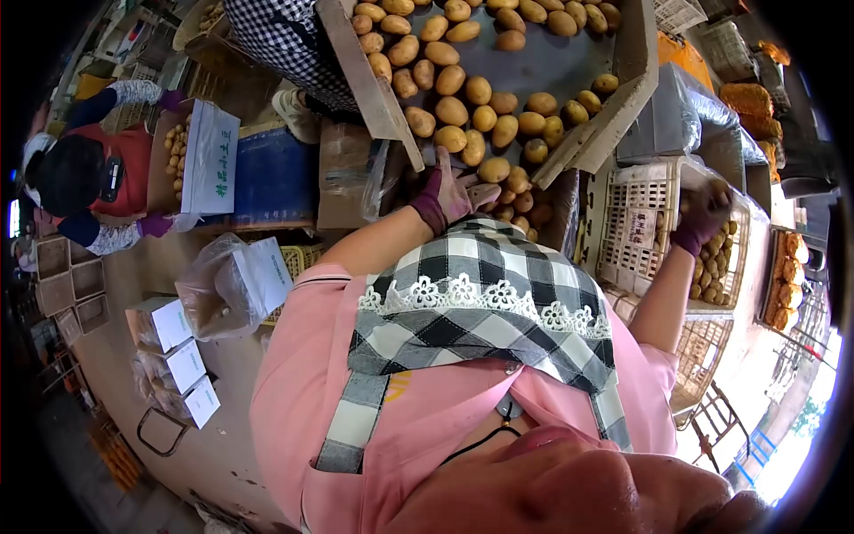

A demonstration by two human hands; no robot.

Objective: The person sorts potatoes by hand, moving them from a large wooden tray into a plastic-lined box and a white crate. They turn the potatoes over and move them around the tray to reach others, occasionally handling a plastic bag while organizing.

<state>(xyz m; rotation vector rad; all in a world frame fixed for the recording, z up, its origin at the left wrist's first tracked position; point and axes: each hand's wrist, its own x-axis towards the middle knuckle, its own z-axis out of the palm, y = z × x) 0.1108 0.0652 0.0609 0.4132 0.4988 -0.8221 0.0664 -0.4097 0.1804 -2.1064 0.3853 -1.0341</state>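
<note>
My left hand (452, 198), in a purple glove with tan fingers, is at the narrow mouth of a wooden-sided chute (534, 67). Its fingers are spread, close to the potatoes (495, 169) there. More potatoes lie below the mouth, beside my apron, partly hidden by it. Out to the right, my purple-gloved right hand (703, 216) is over a white plastic crate (633, 227) holding potatoes (712, 267). Its fingers look curled, and whatever they hold is too dark to make out.
At left, a person in a red apron (120, 169) handles a carton (212, 160) of potatoes. Another person in checked clothing (289, 44) stands by the chute's left side. White-flapped boxes (182, 365) and a bag-lined carton (222, 285) are on the floor. Grey bins (663, 116) stand at right.
</note>
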